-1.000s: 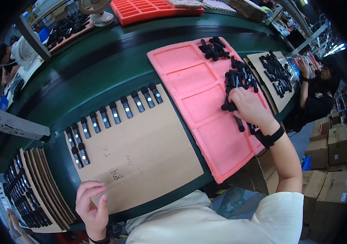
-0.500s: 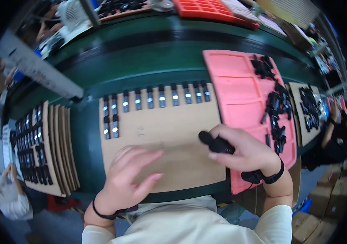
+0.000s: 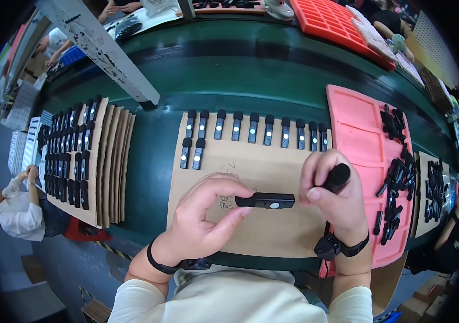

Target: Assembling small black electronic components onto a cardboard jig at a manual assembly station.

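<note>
both hands [image 3: 202, 215] [image 3: 332, 188] raised, fingers pinched

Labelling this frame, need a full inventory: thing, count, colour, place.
small black device: 1, black with pale dot, pinched between both hands
cardboard sheet: 1, brown, centre of belt
devices on the sheet: 11, black, two rows at its far edge
foam tray: 1, pink, right, loose black parts on it
cardboard stack: several sheets, brown, left, the top one full of black devices
conveyor belt: 1, green
red tray: 1, far right
left hand: fingers on the device's left end
right hand: also grips a second black piece
</note>
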Available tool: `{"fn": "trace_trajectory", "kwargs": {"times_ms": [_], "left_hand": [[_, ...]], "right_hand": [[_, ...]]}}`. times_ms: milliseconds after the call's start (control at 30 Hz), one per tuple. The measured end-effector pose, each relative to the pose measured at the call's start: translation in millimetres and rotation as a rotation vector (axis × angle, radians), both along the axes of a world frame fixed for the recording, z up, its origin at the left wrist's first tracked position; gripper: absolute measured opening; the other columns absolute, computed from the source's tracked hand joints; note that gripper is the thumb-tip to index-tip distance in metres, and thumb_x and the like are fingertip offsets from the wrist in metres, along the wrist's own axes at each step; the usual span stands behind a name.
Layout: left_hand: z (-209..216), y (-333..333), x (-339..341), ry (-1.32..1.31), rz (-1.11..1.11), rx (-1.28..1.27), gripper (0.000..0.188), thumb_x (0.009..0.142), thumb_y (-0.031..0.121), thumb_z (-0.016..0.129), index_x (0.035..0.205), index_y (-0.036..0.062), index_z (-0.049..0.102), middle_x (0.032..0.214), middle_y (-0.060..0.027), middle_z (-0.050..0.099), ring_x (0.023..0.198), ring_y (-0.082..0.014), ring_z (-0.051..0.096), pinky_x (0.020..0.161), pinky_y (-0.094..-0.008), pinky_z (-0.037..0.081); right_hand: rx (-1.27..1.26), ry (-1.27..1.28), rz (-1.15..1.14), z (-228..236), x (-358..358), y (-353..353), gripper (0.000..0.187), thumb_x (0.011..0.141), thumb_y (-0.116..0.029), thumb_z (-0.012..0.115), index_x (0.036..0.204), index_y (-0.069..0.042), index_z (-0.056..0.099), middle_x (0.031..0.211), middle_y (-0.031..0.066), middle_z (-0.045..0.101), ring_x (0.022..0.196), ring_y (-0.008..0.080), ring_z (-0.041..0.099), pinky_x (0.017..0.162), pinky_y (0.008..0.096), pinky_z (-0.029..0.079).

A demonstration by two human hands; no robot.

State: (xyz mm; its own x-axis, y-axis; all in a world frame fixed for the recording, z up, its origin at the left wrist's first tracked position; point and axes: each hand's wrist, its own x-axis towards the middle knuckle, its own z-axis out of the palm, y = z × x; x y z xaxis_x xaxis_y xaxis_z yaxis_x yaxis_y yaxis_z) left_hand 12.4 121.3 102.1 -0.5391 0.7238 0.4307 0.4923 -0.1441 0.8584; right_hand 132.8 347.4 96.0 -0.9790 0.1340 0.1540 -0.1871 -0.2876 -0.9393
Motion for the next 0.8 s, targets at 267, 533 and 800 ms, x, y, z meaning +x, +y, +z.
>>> {"fn": "trace_trajectory", "kwargs": {"times_ms": [267,533,800], "left_hand": [[-4,5,-2,0.183,-0.024,0.052,0.027,0.079,-0.002,0.070,0.103,-0.0022,0.060,0.099,-0.0147,0.067,0.095,-0.0276,0.064,0.100,-0.0486,0.044],[1,5,7,-0.062,0.030,0.016,0.025,0.077,0.002,0.073,0.100,-0.0037,0.065,0.095,-0.0149,0.069,0.091,-0.0276,0.065,0.100,-0.0482,0.044],[-2,10,0,0.149,-0.018,0.000,0.026,0.076,0.004,0.075,0.100,-0.0017,0.065,0.089,-0.0112,0.068,0.084,-0.0240,0.065,0.098,-0.0493,0.044]], "right_hand": [[0.361,0.072,-0.115,2,0,-19,0.027,0.080,-0.009,0.077,0.099,-0.001,0.060,0.087,0.0072,0.060,0.073,0.0134,0.056,0.065,0.0247,0.044],[0.629,0.342,-0.193,-6,-6,-21,0.036,0.071,0.001,0.082,0.103,-0.003,0.066,0.085,0.0077,0.061,0.072,0.0156,0.059,0.060,0.0256,0.044],[0.659,0.230,-0.200,-1,-2,-27,0.039,0.070,-0.003,0.084,0.104,-0.003,0.065,0.084,0.0077,0.061,0.067,0.0154,0.058,0.058,0.0257,0.045]]}}
